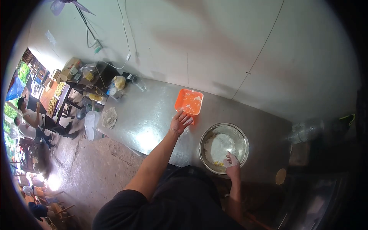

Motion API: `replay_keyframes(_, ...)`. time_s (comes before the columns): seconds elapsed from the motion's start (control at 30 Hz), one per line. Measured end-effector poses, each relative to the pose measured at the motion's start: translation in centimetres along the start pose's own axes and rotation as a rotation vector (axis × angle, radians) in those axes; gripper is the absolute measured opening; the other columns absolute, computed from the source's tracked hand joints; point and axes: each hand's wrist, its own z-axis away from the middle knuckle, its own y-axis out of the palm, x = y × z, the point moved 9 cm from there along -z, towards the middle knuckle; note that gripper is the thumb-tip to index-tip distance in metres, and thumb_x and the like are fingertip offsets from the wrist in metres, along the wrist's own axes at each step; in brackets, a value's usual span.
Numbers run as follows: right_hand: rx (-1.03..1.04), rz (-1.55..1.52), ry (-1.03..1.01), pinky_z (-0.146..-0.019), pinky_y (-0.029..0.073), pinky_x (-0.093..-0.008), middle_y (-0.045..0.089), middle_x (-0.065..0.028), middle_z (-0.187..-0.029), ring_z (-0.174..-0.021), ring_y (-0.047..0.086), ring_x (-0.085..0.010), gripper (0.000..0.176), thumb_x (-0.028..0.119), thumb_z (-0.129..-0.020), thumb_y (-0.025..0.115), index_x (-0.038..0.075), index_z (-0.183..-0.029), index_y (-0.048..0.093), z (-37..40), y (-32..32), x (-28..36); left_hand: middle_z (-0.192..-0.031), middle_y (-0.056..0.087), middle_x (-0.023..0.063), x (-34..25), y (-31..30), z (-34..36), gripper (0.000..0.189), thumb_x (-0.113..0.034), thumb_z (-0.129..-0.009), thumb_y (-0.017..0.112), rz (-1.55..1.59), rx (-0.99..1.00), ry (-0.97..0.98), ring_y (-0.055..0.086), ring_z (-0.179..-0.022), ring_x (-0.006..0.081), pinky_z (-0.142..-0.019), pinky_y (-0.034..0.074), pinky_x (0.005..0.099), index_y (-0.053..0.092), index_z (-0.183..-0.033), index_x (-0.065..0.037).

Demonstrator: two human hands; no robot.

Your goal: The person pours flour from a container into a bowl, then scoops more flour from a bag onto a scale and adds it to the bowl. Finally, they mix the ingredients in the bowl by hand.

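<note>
An orange plastic tray [189, 102], dusted with white powder, sits on the metal table near the wall. My left hand [179, 123] is at its near edge with fingers spread, and it appears to grip nothing. To the right stands a round metal bowl [245, 143] holding a heap of white flour-like powder [221, 146], with some yellow bits at the near side. My right hand [231, 161] is over the bowl's near right part, whitened with powder, its fingers loosely bent and holding nothing I can see.
The metal table [142, 111] runs along a pale wall. A crumpled pale cloth or bag [109, 117], a clear cup [139, 82] and a yellowish bag [119, 82] are at its left. A clear plastic container [305, 131] lies far right. People [34, 117] stand at the far left.
</note>
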Motion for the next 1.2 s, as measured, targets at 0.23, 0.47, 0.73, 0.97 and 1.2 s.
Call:
replay_keyframes(0.23,0.015,0.027,-0.012,-0.084,0.055,-0.0385,0.071,-0.0165,-0.113,-0.09,0.069,-0.0271,0.049,0.009,-0.088,0.073,0.0,-0.135,0.062,-0.5,0.3,0.5,-0.116,0.056,0.0197,-0.6,0.6,-1.5,0.048,-0.032,-0.096,0.062,-0.082,-0.045,-0.015,0.065,-0.104,0.0378,-0.088,0.062,0.051,0.05,-0.128,0.002)
replay_keyframes(0.47,0.002,0.019,-0.008,-0.084,0.055,-0.0386,0.071,-0.0165,-0.114,-0.09,0.069,-0.0273,0.048,0.01,-0.088,0.073,0.0,-0.134,0.062,-0.7,-0.2,0.2,-0.108,0.057,0.0179,-1.5,-0.2,-0.2,0.035,-0.021,-0.096,0.059,-0.169,-0.018,-0.005,0.065,-0.11,0.0402,-0.094,0.06,0.055,0.05,-0.12,0.003)
replay_keyframes(0.73,-0.003,0.01,0.001,-0.083,0.055,-0.0379,0.071,-0.0169,-0.114,-0.09,0.07,-0.0269,0.049,0.01,-0.088,0.073,-0.001,-0.134,0.063,-0.6,0.1,0.7,-0.114,0.058,0.0216,-2.2,1.0,-0.7,0.034,-0.017,-0.097,0.057,-0.363,0.003,-0.115,0.069,-0.1,0.0412,-0.091,0.062,0.0492,0.049,-0.122,0.005)
replay_keyframes(0.97,-0.023,-0.004,0.0,-0.083,0.056,-0.0377,0.072,-0.0177,-0.113,-0.09,0.07,-0.0272,0.048,0.011,-0.089,0.073,-0.001,-0.134,0.063,-0.7,-0.3,0.6,-0.105,0.06,0.0233,-2.2,0.7,-1.9,0.032,-0.015,-0.098,0.054,-0.25,0.014,-0.061,0.069,-0.095,0.0395,-0.088,0.062,0.0477,0.049,-0.118,0.009)
replay_keyframes(1.2,-0.014,0.0,-0.004,-0.084,0.055,-0.0378,0.071,-0.0176,-0.114,-0.091,0.07,-0.0279,0.049,0.013,-0.09,0.073,0.001,-0.136,0.062,-0.4,-0.6,0.5,-0.107,0.061,0.0257,-3.8,0.7,-2.6,0.033,-0.014,-0.099,0.055,-0.278,0.001,-0.047,0.069,-0.092,0.0395,-0.085,0.064,0.0469,0.048,-0.121,0.009)
